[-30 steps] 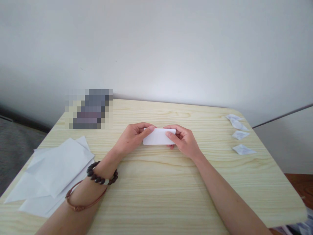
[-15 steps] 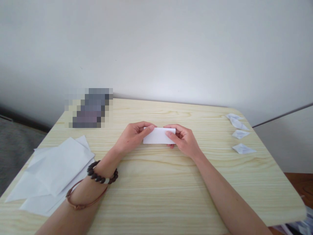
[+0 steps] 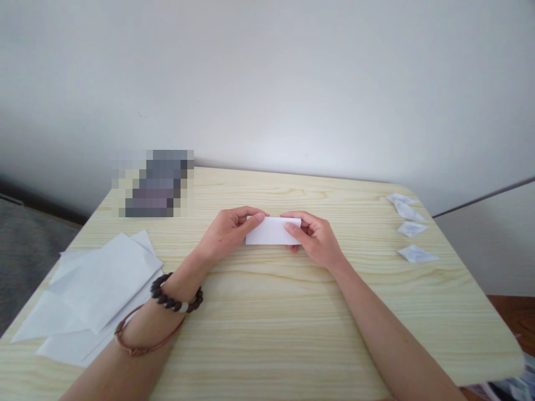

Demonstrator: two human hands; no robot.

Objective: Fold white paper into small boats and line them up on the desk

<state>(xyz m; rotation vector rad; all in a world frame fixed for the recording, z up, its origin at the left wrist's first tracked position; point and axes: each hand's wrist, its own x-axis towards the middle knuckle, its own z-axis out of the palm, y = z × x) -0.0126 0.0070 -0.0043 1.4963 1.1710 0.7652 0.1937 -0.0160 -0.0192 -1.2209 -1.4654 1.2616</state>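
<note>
**Two-Handed Hold at Centre**

I observe one strip (image 3: 273,231) over the middle of the table (image 3: 271,334). The left hand (image 3: 228,231) pinches its left end; the right hand (image 3: 315,236) grips its right end, thumbs on the visible face. I judge that this double grip serves to level and steady the paper.

I count four folded pieces (image 3: 418,254) along the right edge, the far two apparently touching, likely set there to avoid mixing with the sheets (image 3: 108,278) at near left: at least four, overlap obscuring the total. One blurred item (image 3: 156,184) lies far left.
</note>
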